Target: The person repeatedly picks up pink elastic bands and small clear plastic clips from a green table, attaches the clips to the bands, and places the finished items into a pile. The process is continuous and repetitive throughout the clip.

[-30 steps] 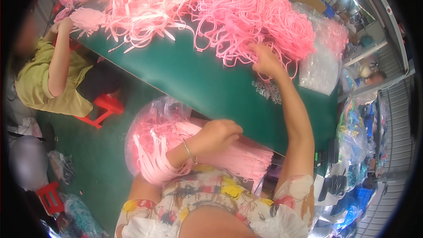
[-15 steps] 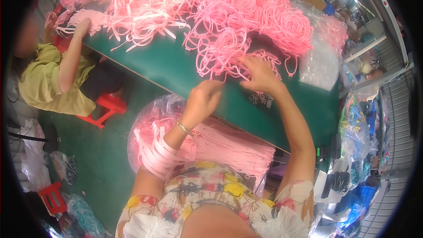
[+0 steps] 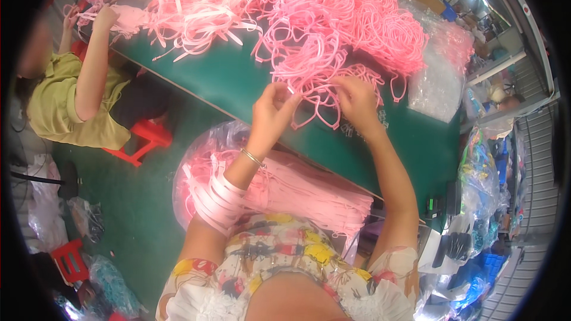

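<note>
Both my hands are over the green table, at the near edge of a big heap of pink plastic loops. My left hand pinches one thin pink loop from the heap. My right hand grips the same tangle of loops a little to the right. Several pale pink bands are stacked around my left forearm. Below my arms, a clear bag of flat pink strips rests in my lap.
Pale pink strips cover the table's far left. A seated person in a green shirt works there on a red stool. Clear plastic bags lie at the table's right; more bags and blue items crowd the right side.
My left hand rose from my lap to the table and took hold of a loop. My right hand pulled loops toward the table's near edge. The other person's arm shifted.
</note>
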Tool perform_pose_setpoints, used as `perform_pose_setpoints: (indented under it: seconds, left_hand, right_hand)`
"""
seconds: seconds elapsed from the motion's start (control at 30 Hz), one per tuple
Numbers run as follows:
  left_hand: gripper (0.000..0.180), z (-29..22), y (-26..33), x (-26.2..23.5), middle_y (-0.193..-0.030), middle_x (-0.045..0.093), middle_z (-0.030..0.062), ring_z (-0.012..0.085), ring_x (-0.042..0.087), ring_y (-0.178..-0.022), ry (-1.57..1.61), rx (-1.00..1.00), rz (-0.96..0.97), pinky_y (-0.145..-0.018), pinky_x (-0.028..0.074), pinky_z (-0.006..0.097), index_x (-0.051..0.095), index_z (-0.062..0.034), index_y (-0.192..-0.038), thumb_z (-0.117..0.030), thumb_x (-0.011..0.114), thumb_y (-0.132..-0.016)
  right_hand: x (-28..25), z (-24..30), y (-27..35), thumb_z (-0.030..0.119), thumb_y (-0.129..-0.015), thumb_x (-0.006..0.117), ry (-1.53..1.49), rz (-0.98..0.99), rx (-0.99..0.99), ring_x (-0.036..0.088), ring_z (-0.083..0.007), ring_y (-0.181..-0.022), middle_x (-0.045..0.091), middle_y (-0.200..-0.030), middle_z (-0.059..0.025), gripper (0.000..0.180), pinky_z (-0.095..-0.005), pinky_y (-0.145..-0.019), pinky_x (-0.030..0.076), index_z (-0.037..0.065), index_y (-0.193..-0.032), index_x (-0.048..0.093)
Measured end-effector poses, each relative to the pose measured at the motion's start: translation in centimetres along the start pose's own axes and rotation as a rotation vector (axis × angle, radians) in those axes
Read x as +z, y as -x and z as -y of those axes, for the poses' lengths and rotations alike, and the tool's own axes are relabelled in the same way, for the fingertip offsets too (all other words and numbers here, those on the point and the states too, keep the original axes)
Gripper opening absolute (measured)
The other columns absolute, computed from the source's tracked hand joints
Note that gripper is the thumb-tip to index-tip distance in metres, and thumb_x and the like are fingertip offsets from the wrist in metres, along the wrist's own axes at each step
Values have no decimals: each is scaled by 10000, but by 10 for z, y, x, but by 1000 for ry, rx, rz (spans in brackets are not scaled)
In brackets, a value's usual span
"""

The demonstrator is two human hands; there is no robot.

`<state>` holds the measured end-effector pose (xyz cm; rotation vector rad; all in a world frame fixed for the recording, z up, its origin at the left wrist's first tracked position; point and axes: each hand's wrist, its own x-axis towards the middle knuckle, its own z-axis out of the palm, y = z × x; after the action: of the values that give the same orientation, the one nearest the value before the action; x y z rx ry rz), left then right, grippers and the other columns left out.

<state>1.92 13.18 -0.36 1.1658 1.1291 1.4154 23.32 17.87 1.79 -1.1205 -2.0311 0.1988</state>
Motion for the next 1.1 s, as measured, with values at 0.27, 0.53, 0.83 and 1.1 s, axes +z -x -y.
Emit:
perform_pose_setpoints:
  seconds: [0.27, 0.53, 0.83, 1.1]
  left_hand:
    - [268, 5, -4, -15, -809, 608, 19, 70, 539, -622, 188, -186, 69, -545, 418, 202, 600, -3, -1005, -253, 610, -909]
    - [219, 17, -8, -19, -831, 592, 9, 71, 534, -616, 239, -165, -38, -528, 422, 200, 568, -19, -1023, -190, 622, -896]
    - [423, 3, 7, -24, -1124, 532, 73, 116, 586, -808, 395, -212, 36, -656, 491, 227, 458, -32, -1275, -182, 606, -908]
    - [448, 12, 15, -5, -1168, 512, 63, 108, 575, -873, 80, 115, 235, -699, 475, 240, 468, -35, -1301, -200, 611, -910]
  right_hand:
    - [-12, 32, 0, 117, -806, 636, 403, -27, -133, 601, -249, -864, 664, -905, -47, 191, -399, -843, 382, 97, -995, 648]
    - [31, 56, -111, 177, -796, 643, 487, 81, 33, 657, -327, -848, 669, -896, -139, 177, -456, -727, 508, 45, -912, 661]
    - [35, 4, -71, 144, -790, 591, 495, -28, 126, 666, -318, -818, 660, -841, -187, 309, -429, -700, 512, 32, -1078, 604]
    - [6, 19, -4, 142, -785, 641, 96, -335, 374, 603, -257, -642, 617, -711, -116, 335, -372, -606, 460, 31, -1095, 580]
